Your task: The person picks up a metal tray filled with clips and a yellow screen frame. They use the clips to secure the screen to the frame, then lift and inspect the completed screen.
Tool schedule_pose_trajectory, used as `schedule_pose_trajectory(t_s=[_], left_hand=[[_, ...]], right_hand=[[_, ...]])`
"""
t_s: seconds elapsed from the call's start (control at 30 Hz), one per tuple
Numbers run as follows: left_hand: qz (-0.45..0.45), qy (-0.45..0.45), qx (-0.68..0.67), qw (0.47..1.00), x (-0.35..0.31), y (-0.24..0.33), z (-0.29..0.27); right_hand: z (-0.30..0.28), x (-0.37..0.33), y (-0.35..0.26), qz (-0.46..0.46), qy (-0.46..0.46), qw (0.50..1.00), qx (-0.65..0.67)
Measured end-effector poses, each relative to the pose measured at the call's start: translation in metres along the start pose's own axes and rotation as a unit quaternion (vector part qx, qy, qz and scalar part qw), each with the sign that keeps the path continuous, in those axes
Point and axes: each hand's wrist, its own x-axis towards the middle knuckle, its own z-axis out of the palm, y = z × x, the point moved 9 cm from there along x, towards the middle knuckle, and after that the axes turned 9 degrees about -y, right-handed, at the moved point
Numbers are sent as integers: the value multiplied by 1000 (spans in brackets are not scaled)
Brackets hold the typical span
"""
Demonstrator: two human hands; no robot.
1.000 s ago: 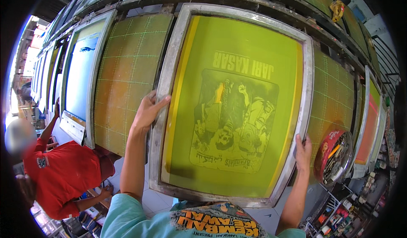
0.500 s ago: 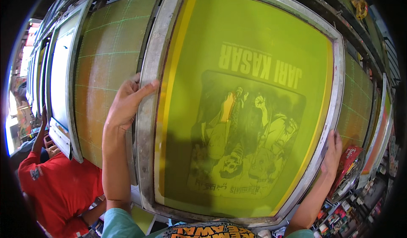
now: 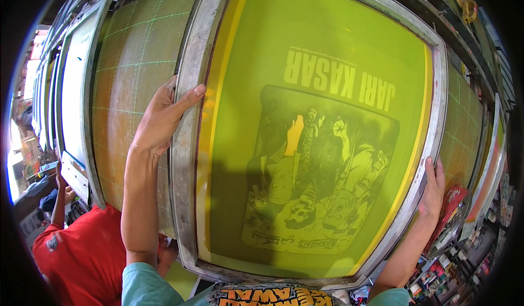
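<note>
A large silk-screen frame [image 3: 187, 142] of worn grey metal lies before me. It is stretched with yellow-green mesh [image 3: 327, 28]. Upside-down lettering and a dark panel of drawn figures [image 3: 322, 169] show on or through the mesh, with a small orange patch on one figure. My left hand [image 3: 159, 115] grips the left rail, thumb over the top and fingers curled round the outer side. Against the outer side of the right rail is my right hand [image 3: 433, 191], its fingers pointing up along the rail; their inner side is partly hidden.
Brownish boards with green grid lines [image 3: 139, 71] flank the frame on both sides. Farther left stands another pale screen frame [image 3: 82, 88]. A co-worker in a red shirt [image 3: 82, 251] bends at lower left. A red package [image 3: 452, 202] lies close to my right forearm.
The frame has shifted slightly, its top edge higher in view, and the figures beneath look sharper. Both hands moved with it, still on the rails. The co-worker's red shirt has moved lower.
</note>
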Motion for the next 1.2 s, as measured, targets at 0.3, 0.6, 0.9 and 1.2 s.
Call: schedule_pose_trajectory(t_s=[0.3,0.6,0.9,1.2], left_hand=[[1,-19,-15,1000,-1,0,3],[6,-24,-18,1000,-3,2,5],[7,-3,31,999,-5,7,6],[50,-1,-22,999,-6,6,9]], right_hand=[[1,-2,-2,-10,-14,1000,7],[16,-13,-18,-9,-18,999,33],[9,-14,-20,4,39,998,-55],[12,-8,-18,-9,-9,999,-38]])
